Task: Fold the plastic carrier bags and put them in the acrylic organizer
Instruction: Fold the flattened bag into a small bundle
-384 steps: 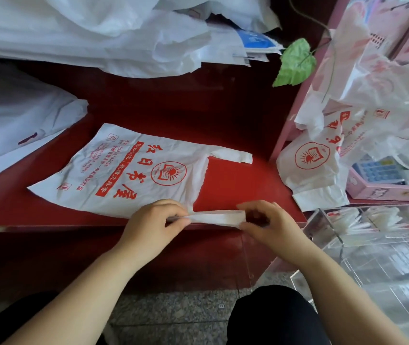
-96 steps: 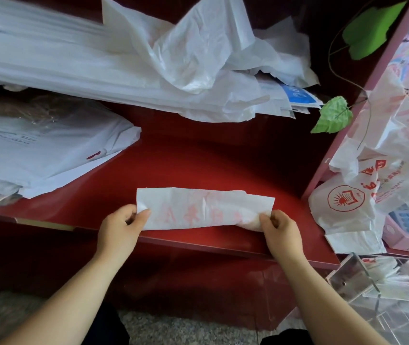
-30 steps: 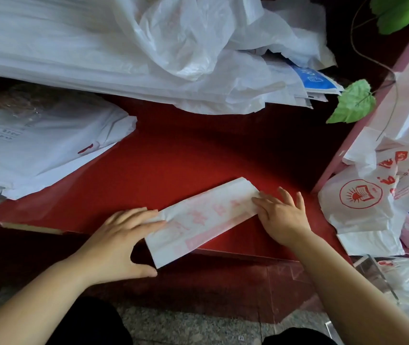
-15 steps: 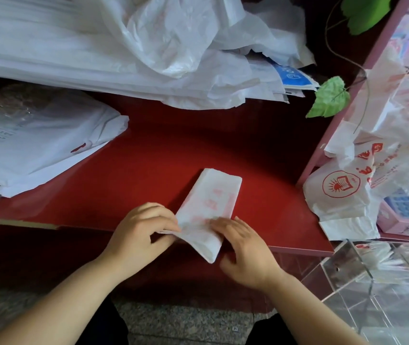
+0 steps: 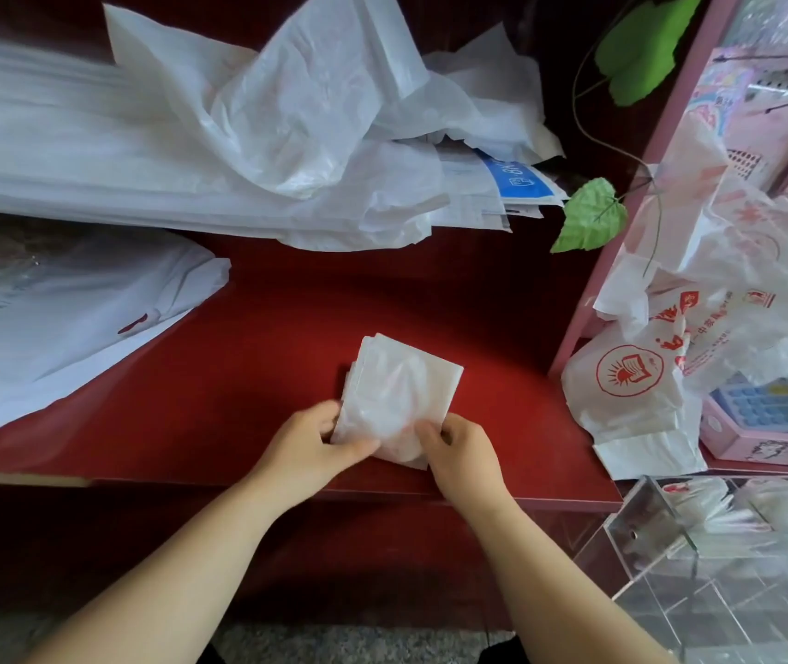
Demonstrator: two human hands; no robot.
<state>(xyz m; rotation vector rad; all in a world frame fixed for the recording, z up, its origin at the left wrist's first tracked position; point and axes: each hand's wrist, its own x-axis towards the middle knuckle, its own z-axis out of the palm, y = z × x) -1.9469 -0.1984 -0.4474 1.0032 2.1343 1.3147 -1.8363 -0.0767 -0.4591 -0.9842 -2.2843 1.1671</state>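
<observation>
1. Risk: the folded bag [image 5: 401,390] was thin, slick film in stacked layers. With only its near edge pinched, I judged a lift could let the layers slide or spring open.
2. Risk: it sat near the front lip of the red counter [image 5: 248,376], so a slip could drop it.
3. Left hand [image 5: 310,443] pinched the near-left corner, and right hand [image 5: 464,448] gripped the near-right corner.
4. Look: a white, translucent, compact rectangle with faint red print, lying skewed.
5. Its far end lay on the counter, well apart from the acrylic organizer [image 5: 660,534] at lower right.

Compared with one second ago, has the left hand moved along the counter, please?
Yes: the left hand moved right, toward the pink shelf post, gripping the folded carrier bag.
</observation>
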